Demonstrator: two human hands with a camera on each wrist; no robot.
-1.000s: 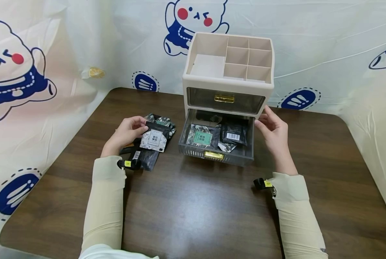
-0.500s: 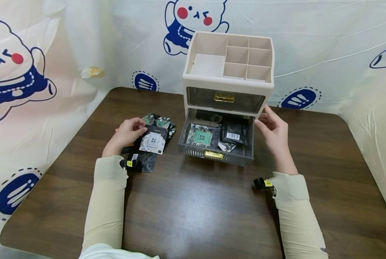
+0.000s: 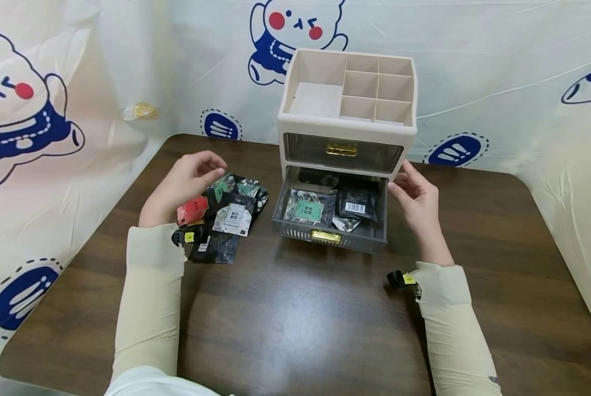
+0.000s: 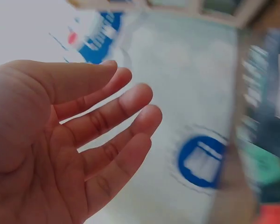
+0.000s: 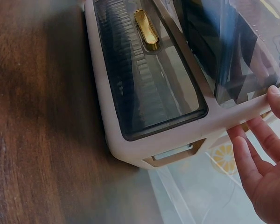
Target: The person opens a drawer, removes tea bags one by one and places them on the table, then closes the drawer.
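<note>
My left hand [image 3: 181, 181] is raised just above a pile of small packets, holding nothing; its fingers are loosely bent in the left wrist view. On top of the pile lies a black-and-white packet [image 3: 234, 215], with a red packet [image 3: 192, 210] and green-labelled ones beside it. My right hand [image 3: 418, 212] grips the right edge of a cream desk organizer [image 3: 347, 125], thumb on the front frame and fingers at the side in the right wrist view. Its grey see-through drawer [image 3: 295, 231] is pulled out and holds a green-labelled packet [image 3: 309, 210] and a black packet [image 3: 357, 201].
Above the pulled-out drawer, another drawer [image 3: 342, 152] with a gold handle is closed. One more closed drawer [image 5: 151, 79] shows below it in the right wrist view. The organizer's top has several compartments. A patterned curtain hangs behind the brown table [image 3: 285, 324].
My left hand has let go of the black-and-white packet, which lies a little lower on the pile, and has lifted up and left, uncovering the red packet. My right hand keeps its place.
</note>
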